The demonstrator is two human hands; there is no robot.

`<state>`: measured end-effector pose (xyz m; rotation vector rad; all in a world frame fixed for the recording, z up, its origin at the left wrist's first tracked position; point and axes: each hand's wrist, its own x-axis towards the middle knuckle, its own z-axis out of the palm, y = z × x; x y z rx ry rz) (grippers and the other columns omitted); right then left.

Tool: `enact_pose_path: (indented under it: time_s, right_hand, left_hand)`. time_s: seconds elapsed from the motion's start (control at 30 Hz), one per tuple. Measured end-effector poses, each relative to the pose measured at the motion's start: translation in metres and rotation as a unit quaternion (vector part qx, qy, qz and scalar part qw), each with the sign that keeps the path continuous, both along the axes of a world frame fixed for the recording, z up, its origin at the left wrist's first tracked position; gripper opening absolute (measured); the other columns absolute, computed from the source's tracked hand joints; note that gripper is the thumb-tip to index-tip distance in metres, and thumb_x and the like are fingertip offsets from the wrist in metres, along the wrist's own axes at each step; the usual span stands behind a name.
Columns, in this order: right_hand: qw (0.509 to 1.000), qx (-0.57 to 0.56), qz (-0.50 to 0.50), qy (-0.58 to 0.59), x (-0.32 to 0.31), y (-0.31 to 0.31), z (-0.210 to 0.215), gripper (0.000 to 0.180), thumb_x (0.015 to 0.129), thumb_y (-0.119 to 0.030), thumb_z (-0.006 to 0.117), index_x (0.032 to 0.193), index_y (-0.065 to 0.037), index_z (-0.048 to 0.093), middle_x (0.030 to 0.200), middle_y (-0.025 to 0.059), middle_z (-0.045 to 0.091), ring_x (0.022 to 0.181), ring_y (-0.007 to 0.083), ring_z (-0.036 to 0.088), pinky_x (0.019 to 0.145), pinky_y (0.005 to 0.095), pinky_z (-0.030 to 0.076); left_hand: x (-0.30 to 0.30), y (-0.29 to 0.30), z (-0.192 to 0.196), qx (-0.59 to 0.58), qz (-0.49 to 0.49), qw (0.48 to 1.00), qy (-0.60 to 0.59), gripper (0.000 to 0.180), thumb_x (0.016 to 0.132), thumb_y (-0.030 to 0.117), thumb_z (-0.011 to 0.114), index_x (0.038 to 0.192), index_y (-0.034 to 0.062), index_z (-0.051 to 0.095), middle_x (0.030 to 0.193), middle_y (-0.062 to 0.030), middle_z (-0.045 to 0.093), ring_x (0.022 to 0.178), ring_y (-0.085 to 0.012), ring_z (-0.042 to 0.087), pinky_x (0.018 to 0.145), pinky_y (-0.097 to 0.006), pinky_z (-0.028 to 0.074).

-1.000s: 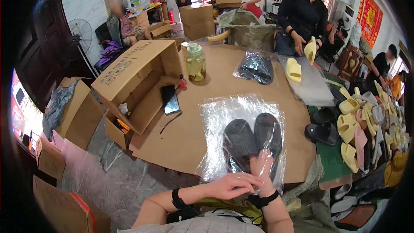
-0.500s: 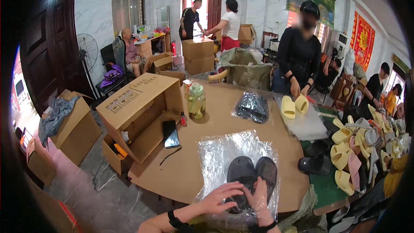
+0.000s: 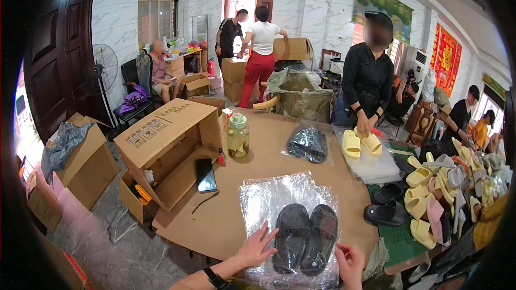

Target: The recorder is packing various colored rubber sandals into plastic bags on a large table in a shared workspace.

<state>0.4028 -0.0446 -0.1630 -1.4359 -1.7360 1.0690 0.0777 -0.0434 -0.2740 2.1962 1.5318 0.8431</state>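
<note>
A pair of black slide slippers (image 3: 305,239) lies side by side, soles down, with their toes pointing away from me. Clear plastic bags (image 3: 263,196) spread around and beneath them, and a film seems to cover the slippers. My left hand (image 3: 257,248) rests on the plastic at their left side, fingers spread, holding nothing. Just right of the pair, my right hand (image 3: 350,263) has its fingers curled in beside the plastic's edge. Whether a bit of film is pinched there is too small to see.
Farther up the table (image 3: 263,129) are a bagged black pair (image 3: 307,144), a bottle (image 3: 238,137), a phone (image 3: 205,175) and an open carton (image 3: 172,145). Opposite, a person (image 3: 370,70) handles yellow slippers (image 3: 352,144) on stacked plastic sleeves. Mixed slippers (image 3: 430,198) pile up at right.
My hands have moved apart, from on top of the slippers to either side of them. The left fingers have spread. Across the table, the person's hands have shifted onto the yellow slippers.
</note>
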Motion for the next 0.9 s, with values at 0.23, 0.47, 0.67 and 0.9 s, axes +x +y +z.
enact_pose_path:
  time_s: [0.23, 0.47, 0.67, 0.9]
  right_hand:
    - [0.941, 0.196, 0.097, -0.257, -0.052, 0.009, -0.055, 0.049, 0.077, -0.049, 0.079, 0.099, -0.006, 0.072, 0.079, 0.0095, 0.069, 0.075, 0.0291, 0.068, 0.067, 0.0388, 0.054]
    - [0.951, 0.106, -0.068, -0.284, -0.046, 0.045, -0.053, 0.054, 0.081, -0.059, 0.071, 0.083, -0.006, 0.072, 0.076, 0.0113, 0.070, 0.074, 0.0318, 0.070, 0.066, 0.0400, 0.054]
    - [0.917, 0.135, -0.108, -0.361, -0.081, 0.080, -0.079, 0.062, 0.078, -0.060, 0.073, 0.086, 0.001, 0.068, 0.079, 0.0189, 0.070, 0.080, 0.0373, 0.070, 0.071, 0.0456, 0.054]
    - [0.919, 0.229, -0.086, -0.310, -0.093, 0.085, -0.096, 0.033, 0.083, -0.036, 0.068, 0.082, -0.005, 0.058, 0.079, 0.0164, 0.067, 0.070, 0.0369, 0.067, 0.064, 0.0481, 0.054]
  left_hand:
    - [0.005, 0.006, -0.002, -0.031, 0.002, 0.999, 0.007, 0.071, 0.100, 0.054, 0.046, 0.157, 0.0181, 0.026, 0.160, -0.0256, 0.024, 0.139, -0.0485, 0.035, 0.117, -0.050, 0.028]
    - [0.005, 0.000, 0.002, -0.024, 0.013, 0.999, 0.020, 0.071, 0.099, 0.054, 0.047, 0.155, 0.0138, 0.029, 0.157, -0.0261, 0.030, 0.139, -0.0469, 0.036, 0.117, -0.050, 0.028]
    - [0.005, 0.002, 0.002, 0.016, -0.005, 1.000, 0.018, 0.074, 0.097, 0.051, 0.053, 0.154, 0.0085, 0.032, 0.153, -0.0264, 0.036, 0.135, -0.0477, 0.041, 0.115, -0.052, 0.030]
    - [0.007, 0.002, -0.001, 0.016, 0.005, 0.999, 0.033, 0.083, 0.097, 0.052, 0.052, 0.152, -0.0028, 0.025, 0.148, -0.0302, 0.040, 0.139, -0.0442, 0.038, 0.116, -0.051, 0.028]
